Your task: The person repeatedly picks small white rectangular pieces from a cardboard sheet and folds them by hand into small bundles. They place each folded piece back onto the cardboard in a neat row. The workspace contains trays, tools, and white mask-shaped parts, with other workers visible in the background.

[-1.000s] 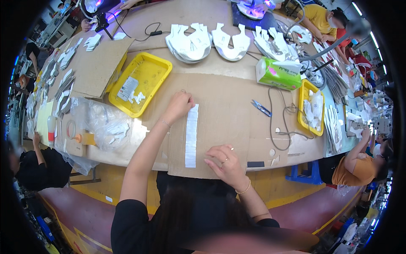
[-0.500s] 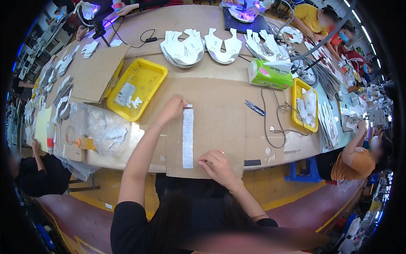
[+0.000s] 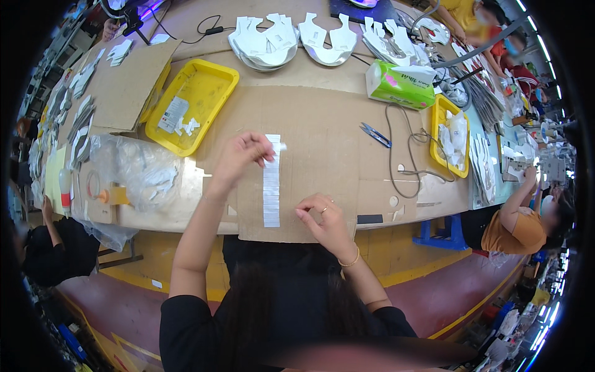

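Note:
A long column of small white labels (image 3: 271, 198) lies edge to edge on a flat cardboard sheet (image 3: 316, 167) in front of me. Over its upper part is my left hand (image 3: 245, 158), fingers pinched together. At those fingertips shows a small white label (image 3: 283, 147), smeared by motion. My right hand (image 3: 324, 222) hovers or rests right of the column's lower end, thumb and forefinger pressed together. Whatever lies between them, if anything, is too small to make out.
Left stands a yellow tray (image 3: 217, 115) with white scraps; right, a smaller yellow basket (image 3: 438, 146) beside a cable and blue thread snips (image 3: 376, 135). A green tissue pack (image 3: 396, 87) and stacked white cut pieces (image 3: 265, 46) lie beyond. Co-workers sit around.
My left hand has come from the column's far end back toward me, a small white label now at its fingertips. The right hand stays pinched near the lower end. The whole view has shifted.

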Demonstrator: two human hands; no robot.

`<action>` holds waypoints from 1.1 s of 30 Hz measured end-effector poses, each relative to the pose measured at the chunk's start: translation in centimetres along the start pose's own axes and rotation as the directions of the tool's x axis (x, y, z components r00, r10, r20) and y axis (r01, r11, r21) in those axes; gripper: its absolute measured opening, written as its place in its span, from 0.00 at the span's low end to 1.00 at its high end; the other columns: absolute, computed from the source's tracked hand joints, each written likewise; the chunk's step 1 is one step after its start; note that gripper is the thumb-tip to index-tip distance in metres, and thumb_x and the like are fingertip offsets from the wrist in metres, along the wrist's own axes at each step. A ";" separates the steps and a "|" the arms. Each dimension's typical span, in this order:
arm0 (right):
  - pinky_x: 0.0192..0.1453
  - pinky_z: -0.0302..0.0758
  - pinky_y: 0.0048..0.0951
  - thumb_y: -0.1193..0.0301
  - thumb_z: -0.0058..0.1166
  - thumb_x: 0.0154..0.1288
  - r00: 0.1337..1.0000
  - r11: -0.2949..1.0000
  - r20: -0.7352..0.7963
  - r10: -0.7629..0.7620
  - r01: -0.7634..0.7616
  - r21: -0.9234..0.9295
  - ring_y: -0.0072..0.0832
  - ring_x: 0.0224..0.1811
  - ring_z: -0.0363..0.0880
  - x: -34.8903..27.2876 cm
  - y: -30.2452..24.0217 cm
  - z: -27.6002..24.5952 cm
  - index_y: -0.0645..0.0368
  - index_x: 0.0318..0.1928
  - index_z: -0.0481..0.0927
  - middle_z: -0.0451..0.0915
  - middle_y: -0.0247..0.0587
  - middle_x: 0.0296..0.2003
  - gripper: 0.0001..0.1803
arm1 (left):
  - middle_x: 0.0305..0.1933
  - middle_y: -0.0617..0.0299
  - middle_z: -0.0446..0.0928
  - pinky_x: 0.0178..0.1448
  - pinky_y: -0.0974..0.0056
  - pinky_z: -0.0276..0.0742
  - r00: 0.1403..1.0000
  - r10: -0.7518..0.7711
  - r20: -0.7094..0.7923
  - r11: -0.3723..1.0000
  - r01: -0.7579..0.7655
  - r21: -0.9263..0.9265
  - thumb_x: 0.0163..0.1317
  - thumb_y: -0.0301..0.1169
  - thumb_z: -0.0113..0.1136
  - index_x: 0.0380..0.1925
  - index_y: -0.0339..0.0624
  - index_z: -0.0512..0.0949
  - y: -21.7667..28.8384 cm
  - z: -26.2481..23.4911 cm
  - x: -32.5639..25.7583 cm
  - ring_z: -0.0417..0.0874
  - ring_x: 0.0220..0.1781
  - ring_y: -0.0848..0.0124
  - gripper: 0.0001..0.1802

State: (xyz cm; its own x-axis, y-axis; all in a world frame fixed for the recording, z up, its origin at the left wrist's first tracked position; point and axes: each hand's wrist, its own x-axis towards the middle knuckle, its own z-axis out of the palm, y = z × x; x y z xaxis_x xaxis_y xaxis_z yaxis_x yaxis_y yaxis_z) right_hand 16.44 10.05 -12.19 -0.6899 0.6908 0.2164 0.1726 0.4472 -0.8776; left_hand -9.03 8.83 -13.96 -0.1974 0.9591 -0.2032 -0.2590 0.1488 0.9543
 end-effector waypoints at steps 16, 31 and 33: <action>0.48 0.76 0.28 0.73 0.57 0.66 0.958 0.413 0.246 0.147 -0.285 0.865 0.27 0.40 0.79 2.6 -1.9 -1.6 0.64 0.42 0.83 0.79 0.39 0.35 0.08 | 0.35 0.57 0.80 0.43 0.70 0.77 0.997 0.035 0.065 0.998 -0.031 -0.060 0.58 0.18 0.63 0.36 0.32 0.80 6.3 6.4 -8.8 0.81 0.37 0.72 0.06; 0.43 0.73 0.22 0.81 0.64 0.55 0.994 0.790 0.074 0.077 -0.106 0.603 0.23 0.38 0.78 2.4 -4.3 -2.7 0.61 0.37 0.84 0.81 0.37 0.34 0.08 | 0.32 0.58 0.80 0.39 0.68 0.76 0.899 0.422 0.118 0.817 -0.433 0.381 0.53 0.18 0.63 0.34 0.35 0.82 7.3 7.5 -10.0 0.82 0.34 0.70 0.08; 0.44 0.73 0.22 0.82 0.64 0.53 0.999 0.840 0.035 0.041 -0.053 0.539 0.23 0.37 0.79 2.3 -4.7 -2.8 0.60 0.37 0.85 0.81 0.37 0.33 0.09 | 0.32 0.58 0.81 0.39 0.68 0.77 0.891 0.436 0.126 0.804 -0.449 0.389 0.52 0.17 0.63 0.34 0.36 0.82 7.4 7.5 -10.2 0.82 0.34 0.69 0.09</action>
State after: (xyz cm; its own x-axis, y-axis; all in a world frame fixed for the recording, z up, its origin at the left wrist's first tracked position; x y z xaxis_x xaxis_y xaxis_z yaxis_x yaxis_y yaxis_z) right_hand 15.95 11.14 -6.39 -0.7061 0.6886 0.1652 -0.1975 0.0325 -0.9798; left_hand -1.84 1.94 -3.13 -0.1695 0.9498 0.2631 0.2485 -0.2171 0.9440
